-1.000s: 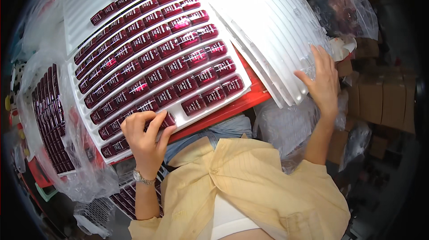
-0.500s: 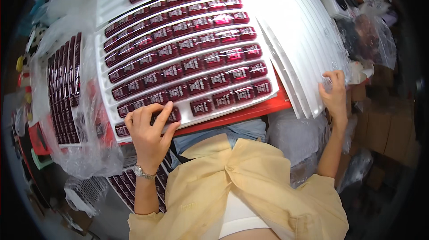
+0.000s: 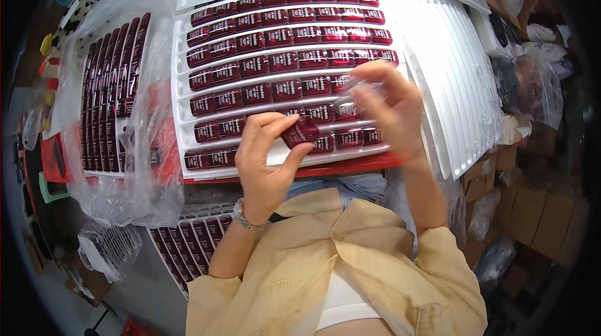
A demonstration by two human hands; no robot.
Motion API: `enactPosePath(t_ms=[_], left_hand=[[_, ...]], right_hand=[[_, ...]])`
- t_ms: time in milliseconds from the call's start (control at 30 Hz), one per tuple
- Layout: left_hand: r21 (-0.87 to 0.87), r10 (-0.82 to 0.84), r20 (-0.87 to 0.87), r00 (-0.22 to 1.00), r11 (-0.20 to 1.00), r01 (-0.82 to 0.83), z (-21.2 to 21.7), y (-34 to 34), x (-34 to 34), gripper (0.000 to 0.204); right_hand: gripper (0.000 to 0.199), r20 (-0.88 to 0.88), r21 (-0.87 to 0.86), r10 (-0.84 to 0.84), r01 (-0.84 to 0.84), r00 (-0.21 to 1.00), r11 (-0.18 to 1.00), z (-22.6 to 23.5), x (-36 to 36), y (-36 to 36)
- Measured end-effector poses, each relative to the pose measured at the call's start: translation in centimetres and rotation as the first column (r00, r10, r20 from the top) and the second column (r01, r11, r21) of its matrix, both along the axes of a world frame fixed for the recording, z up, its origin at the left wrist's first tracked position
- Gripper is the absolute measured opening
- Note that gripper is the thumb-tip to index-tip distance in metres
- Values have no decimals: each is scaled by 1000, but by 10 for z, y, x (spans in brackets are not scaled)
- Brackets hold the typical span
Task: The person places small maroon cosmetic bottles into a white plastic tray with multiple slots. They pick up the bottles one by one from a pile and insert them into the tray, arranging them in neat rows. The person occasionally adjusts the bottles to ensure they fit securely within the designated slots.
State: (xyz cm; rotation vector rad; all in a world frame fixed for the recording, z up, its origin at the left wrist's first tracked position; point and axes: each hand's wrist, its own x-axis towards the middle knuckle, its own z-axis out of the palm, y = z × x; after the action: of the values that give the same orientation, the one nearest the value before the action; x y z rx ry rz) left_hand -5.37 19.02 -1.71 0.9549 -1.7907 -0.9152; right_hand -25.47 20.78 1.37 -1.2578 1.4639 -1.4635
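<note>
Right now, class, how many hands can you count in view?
2: the left hand grips a dark red piece above the white tray; the right hand, blurred, is over the tray's right side.

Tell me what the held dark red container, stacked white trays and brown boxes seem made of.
Dark red container: glass or hard plastic, unclear which; glossy highlights. Stacked white trays: probably plastic, slight sheen; moulded ridges, slim edges. Brown boxes: likely cardboard, matte; flat tan panels.
</note>
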Motion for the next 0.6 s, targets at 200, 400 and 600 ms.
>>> enactPosePath(t_ms=[200,400,600], left_hand=[[239,47,-186,981,971,-1,-10,8,10,38],[244,65,-230,971,970,-7,-9,7,18,35],[-215,-53,505,861,959,185,5,-6,39,42]], right_hand=[[29,-501,-334,-26,-165,865,928,-2,41,-5],[36,-631,-163,212,-394,747,904,3,34,-1],[13,192,87,-34,17,981,996,-6,1,1]])
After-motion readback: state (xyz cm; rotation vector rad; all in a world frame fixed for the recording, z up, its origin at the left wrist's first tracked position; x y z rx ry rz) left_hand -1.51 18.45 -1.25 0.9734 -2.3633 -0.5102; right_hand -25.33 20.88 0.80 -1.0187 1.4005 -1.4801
